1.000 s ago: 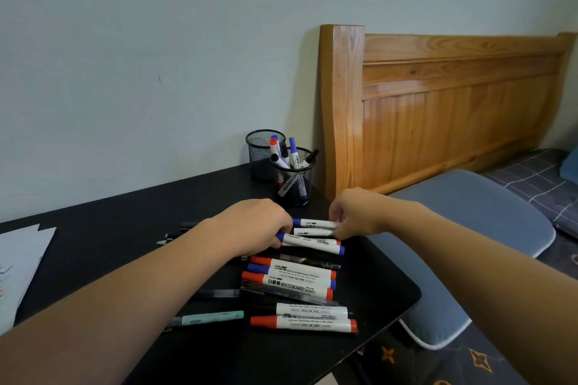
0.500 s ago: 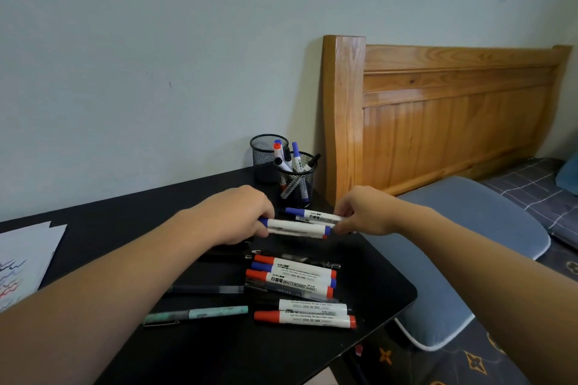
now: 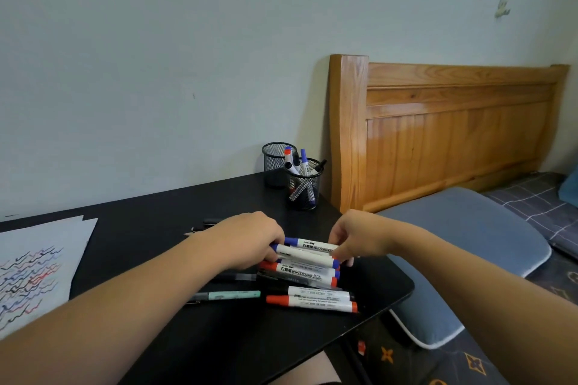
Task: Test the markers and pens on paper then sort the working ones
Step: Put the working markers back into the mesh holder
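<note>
Your two hands hold two blue-capped markers.
Your left hand (image 3: 250, 241) and right hand (image 3: 356, 237) pinch the blue-capped markers (image 3: 308, 251) by their ends, just above the marker pile (image 3: 309, 284); two mesh cups (image 3: 301, 183) stand behind the pile.

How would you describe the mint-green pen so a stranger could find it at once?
Start at the black desk and find the pile of whiteboard markers near its right edge. Just left of the nearest red-capped marker lies the mint-green pen, flat, on its own. It is the only slim, pale green barrel; its neighbours are thick and white.
</note>
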